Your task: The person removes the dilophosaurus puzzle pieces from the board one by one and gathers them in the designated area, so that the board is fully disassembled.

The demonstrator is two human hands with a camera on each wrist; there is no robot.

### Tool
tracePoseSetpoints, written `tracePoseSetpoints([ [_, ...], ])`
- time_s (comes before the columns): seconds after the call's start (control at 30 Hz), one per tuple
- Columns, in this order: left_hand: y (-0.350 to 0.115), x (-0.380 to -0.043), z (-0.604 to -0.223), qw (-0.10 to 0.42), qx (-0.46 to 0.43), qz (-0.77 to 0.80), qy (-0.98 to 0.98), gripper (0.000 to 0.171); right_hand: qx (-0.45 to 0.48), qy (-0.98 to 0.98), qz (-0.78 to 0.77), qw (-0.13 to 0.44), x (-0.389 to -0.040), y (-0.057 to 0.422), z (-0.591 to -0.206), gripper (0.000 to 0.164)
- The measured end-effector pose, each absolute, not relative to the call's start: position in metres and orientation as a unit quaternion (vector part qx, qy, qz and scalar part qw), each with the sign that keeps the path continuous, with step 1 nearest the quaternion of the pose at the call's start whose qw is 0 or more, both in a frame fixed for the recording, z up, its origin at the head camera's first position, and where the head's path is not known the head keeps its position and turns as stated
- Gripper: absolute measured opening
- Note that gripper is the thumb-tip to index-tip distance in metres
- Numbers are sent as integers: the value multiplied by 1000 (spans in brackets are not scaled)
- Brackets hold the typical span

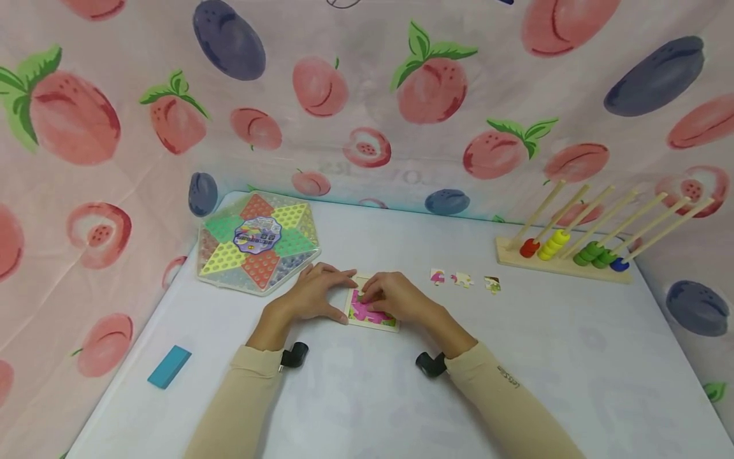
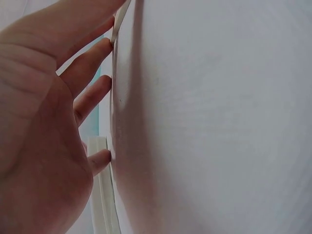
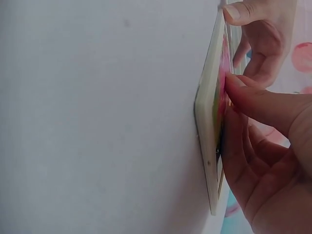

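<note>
A small square jigsaw puzzle board [image 1: 373, 325] lies on the table between the hands, with a pale wooden frame and pink and green pieces inside. My left hand [image 1: 312, 292] holds its left side, thumb at the near corner and index finger at the far one. The other left fingertips [image 2: 100, 85] rest on the table. My right hand [image 1: 398, 298] is over the board, thumb and fingertips pinching a puzzle piece at its surface, mostly hidden by the fingers. Three loose jigsaw pieces, pink [image 1: 438, 276], pale [image 1: 462, 279] and green-brown [image 1: 492, 284], lie in a row to the right.
A hexagonal Chinese checkers board [image 1: 260, 242] lies at the back left, close to my left hand. On the far right stands a wooden bead rack [image 1: 564, 262] with tall pegs. A blue block [image 1: 169, 366] lies at the left. Fruit-printed cloth [image 1: 367, 95] hangs behind the table.
</note>
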State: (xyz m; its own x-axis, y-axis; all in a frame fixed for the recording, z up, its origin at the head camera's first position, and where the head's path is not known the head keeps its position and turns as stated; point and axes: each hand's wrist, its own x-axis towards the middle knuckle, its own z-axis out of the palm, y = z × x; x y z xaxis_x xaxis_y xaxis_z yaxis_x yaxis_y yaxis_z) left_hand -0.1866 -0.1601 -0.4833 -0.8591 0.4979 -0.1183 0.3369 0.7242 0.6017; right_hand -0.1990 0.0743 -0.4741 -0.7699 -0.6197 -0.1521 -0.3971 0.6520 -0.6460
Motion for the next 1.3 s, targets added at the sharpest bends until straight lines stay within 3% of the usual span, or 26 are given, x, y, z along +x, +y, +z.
tracePoseSetpoints([
  [0.73, -158, -186, -481, 135, 225, 291, 920, 73, -297, 894, -299, 154, -195, 74, -473, 19],
  [0.97, -155, -185, -480, 119, 226, 291, 922, 61, -303, 894, -294, 149, -194, 74, -471, 18],
  [1.3, -154, -185, -481, 114, 221, 281, 927, 73, -294, 897, -290, 155, -195, 73, -471, 17],
])
